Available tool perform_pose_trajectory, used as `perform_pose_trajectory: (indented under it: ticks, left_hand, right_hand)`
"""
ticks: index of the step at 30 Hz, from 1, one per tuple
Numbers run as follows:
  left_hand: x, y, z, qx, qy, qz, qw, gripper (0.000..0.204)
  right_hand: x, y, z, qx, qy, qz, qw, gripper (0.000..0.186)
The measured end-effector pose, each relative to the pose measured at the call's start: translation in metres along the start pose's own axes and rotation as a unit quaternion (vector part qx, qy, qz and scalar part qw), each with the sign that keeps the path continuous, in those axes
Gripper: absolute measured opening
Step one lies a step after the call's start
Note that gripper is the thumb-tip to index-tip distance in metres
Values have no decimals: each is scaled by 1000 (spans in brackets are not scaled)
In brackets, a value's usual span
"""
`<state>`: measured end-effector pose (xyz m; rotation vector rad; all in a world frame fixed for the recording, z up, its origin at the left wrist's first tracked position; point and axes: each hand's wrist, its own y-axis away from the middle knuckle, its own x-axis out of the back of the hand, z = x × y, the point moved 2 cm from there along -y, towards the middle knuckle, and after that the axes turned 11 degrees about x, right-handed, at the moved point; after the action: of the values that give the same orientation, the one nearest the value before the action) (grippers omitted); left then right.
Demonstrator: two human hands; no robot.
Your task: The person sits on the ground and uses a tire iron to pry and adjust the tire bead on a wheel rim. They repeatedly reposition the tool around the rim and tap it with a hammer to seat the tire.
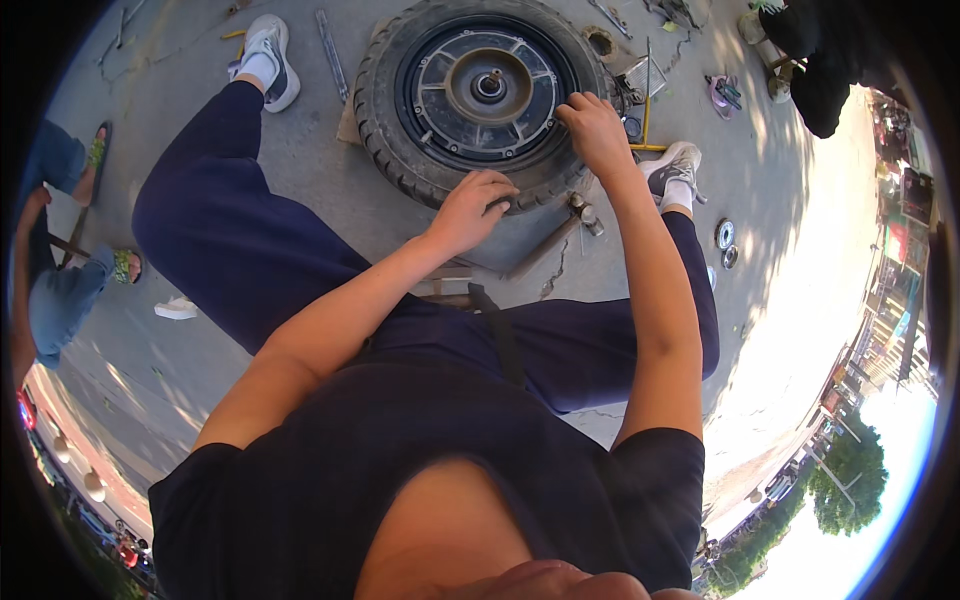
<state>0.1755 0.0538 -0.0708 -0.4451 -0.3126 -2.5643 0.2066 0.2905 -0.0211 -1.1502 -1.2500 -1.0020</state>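
A black rubber tyre point(385, 140) mounted on a hub-motor wheel point(480, 95) lies flat on the ground in front of me, its threaded axle pointing up. My left hand point(470, 212) rests on the near side of the tyre, fingers stretched out over the tread and sidewall. At the right side of the wheel, my right hand point(597, 132) has its fingertips bent and pressed together by the rim edge. Whatever those fingertips pinch, if anything, is too small or hidden to make out. Just nearer than the tyre, a hammer point(540, 250) lies on the ground.
Left of the tyre is a flat metal bar point(332, 55). A yellow-handled tool point(647, 120) lies beyond my right foot, near a metal ring point(600, 43). Two round metal parts point(726, 235) sit farther right. Another person's legs point(70, 290) show at the far left.
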Motion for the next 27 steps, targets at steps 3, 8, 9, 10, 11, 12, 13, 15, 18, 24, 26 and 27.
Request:
perform_pose_trajectory:
  ticks: [3,8,9,10,11,12,13,15,18,24,26,27]
  left_hand:
    - [1,-1,0,6,5,-6,1000,23]
    - [2,-3,-1,3,16,-4,1000,22]
    - [2,-3,-1,2,18,-3,1000,22]
    - [2,-3,-2,2,18,-2,1000,21]
    - [2,-3,-2,1,18,-2,1000,21]
    - [2,-4,-2,-1,18,-2,1000,21]
    - [2,-4,-1,0,14,-2,1000,21]
    - [3,-4,-1,0,6,-3,1000,21]
    - [3,-4,-1,-4,3,-5,1000,21]
    - [4,-5,-1,-1,7,-6,1000,22]
    - [4,-5,0,0,11,-8,1000,22]
    - [4,-5,0,1,14,-8,1000,22]
  right_hand:
    - [0,-7,4,11,-1,-18,1000,15]
    - [0,-7,9,34,-7,-37,999,15]
    - [-1,-5,9,40,-8,-32,999,15]
    - [-1,-4,9,45,-10,-27,999,14]
    - [-1,-4,9,46,-11,-29,998,15]
    - [-1,-4,9,47,-11,-30,998,15]
    - [0,-4,9,48,-12,-31,998,15]
    - [1,-4,9,60,-18,-28,998,14]
    - [1,-5,12,81,-20,-33,996,13]
    - [7,-11,15,142,-22,-71,987,13]
    - [7,-13,16,164,-17,-72,984,12]
    - [7,-15,16,173,-16,-72,982,12]
